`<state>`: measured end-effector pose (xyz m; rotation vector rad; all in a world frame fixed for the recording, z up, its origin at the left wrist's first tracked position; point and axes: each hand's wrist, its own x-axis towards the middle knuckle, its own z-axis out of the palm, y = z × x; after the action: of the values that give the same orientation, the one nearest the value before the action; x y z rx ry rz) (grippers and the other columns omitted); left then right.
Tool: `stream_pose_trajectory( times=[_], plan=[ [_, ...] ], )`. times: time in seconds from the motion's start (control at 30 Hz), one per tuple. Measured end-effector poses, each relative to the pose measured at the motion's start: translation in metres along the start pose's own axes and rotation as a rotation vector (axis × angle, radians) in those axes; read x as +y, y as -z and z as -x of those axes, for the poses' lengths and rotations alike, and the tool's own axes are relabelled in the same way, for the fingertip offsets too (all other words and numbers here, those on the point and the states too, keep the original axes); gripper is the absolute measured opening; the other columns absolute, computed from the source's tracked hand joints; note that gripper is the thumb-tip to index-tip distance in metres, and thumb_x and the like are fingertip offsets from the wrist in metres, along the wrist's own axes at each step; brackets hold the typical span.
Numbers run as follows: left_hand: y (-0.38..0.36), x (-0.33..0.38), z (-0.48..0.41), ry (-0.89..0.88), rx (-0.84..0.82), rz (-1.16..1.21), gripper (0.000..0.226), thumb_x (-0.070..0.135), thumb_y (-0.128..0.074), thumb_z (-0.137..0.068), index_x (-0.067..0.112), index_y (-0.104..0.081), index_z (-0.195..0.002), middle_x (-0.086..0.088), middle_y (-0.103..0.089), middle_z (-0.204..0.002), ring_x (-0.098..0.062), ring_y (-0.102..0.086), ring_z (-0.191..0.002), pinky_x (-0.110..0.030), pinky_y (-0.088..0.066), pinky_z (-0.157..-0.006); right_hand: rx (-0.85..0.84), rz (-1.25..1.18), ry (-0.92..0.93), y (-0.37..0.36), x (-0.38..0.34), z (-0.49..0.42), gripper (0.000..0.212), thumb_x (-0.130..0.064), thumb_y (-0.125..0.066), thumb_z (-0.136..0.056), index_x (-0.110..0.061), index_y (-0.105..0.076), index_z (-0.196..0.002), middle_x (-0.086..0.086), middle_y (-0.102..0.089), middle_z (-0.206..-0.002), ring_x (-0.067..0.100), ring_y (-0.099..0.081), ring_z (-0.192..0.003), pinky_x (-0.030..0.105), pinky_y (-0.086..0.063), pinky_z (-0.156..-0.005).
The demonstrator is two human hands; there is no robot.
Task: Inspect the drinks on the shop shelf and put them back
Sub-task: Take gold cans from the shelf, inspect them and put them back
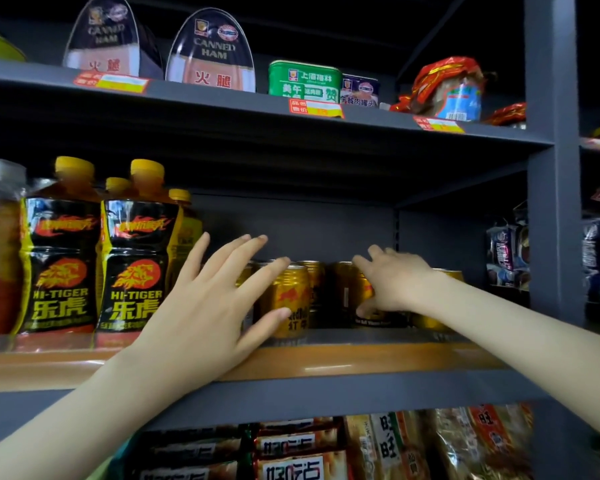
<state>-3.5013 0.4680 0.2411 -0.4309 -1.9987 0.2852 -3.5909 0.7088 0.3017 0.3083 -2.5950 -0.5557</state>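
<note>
Shelf (326, 386) of grey steel carries the drinks. Tall Hi-Tiger bottles (63, 258), labelled "HI-TIGER 乐虎", stand upright to the left of the left hand (205, 306). Above both hands sit oval tins (210, 53) reading "CANNED HAM 火腿". A row of gold cans (312, 282) stands upright between and behind the hands. The left hand is spread wide and holds nothing; the front can (291, 299), marked 红牛, stands just beyond its fingertips. The right hand (399, 282) is the nearer: its fingers curl over the right can (381, 321) with the thumb low on the side, apparently gripping it where it stands.
</note>
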Motion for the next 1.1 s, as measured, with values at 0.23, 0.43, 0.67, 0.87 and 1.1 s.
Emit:
stream_pose_trajectory(
  times=[0.23, 0.43, 0.67, 0.87, 1.1],
  plan=[
    [0.002, 0.003, -0.003, 0.050, -0.017, 0.001, 0.065, 0.062, -0.024, -0.097, 0.022, -0.050, -0.140, -0.012, -0.046, -0.145, -0.029, -0.040, -0.136, -0.057, -0.022, -0.115, 0.090, -0.111, 0.055, 0.000, 0.008, 0.000, 0.109, -0.054, -0.065, -0.083, -0.018, 0.009, -0.153, 0.007, -0.007, -0.160, 0.029, -0.007, -0.147, 0.042, -0.017, -0.117],
    [0.006, 0.004, -0.002, 0.039, -0.034, -0.021, 0.067, 0.065, -0.022, -0.097, 0.023, -0.048, -0.142, -0.013, -0.043, -0.148, -0.029, -0.038, -0.139, -0.058, -0.018, -0.114, 0.198, -0.362, 0.159, -0.009, -0.038, -0.038, 0.104, -0.013, -0.059, -0.093, -0.018, 0.030, -0.146, 0.009, 0.022, -0.159, 0.023, 0.018, -0.147, 0.034, 0.002, -0.118],
    [0.002, 0.003, 0.000, -0.036, -0.038, -0.066, 0.067, 0.066, -0.023, -0.096, 0.024, -0.051, -0.139, -0.007, -0.048, -0.145, -0.029, -0.039, -0.138, -0.061, -0.014, -0.112, 0.058, -0.411, 0.140, -0.034, -0.064, -0.085, 0.107, -0.021, -0.063, -0.092, -0.014, 0.030, -0.146, 0.013, 0.021, -0.159, 0.026, 0.017, -0.147, 0.037, 0.002, -0.118],
    [0.000, 0.002, 0.001, -0.045, -0.035, -0.065, 0.068, 0.067, -0.024, -0.095, 0.023, -0.048, -0.141, -0.004, -0.050, -0.143, -0.027, -0.037, -0.139, -0.062, -0.013, -0.113, 0.014, -0.317, 0.125, -0.044, -0.066, -0.085, 0.109, -0.016, -0.067, -0.087, -0.008, 0.022, -0.149, 0.011, 0.011, -0.160, 0.027, 0.010, -0.148, 0.038, -0.002, -0.119],
    [0.001, 0.003, 0.000, -0.035, -0.042, -0.059, 0.069, 0.067, -0.023, -0.095, 0.023, -0.047, -0.142, -0.006, -0.049, -0.144, -0.027, -0.036, -0.140, -0.062, -0.012, -0.114, 0.030, -0.138, 0.138, -0.035, -0.063, -0.065, 0.107, -0.012, -0.064, -0.085, -0.003, 0.022, -0.149, 0.013, 0.004, -0.158, 0.032, 0.000, -0.146, 0.041, -0.012, -0.119]
  ],
)
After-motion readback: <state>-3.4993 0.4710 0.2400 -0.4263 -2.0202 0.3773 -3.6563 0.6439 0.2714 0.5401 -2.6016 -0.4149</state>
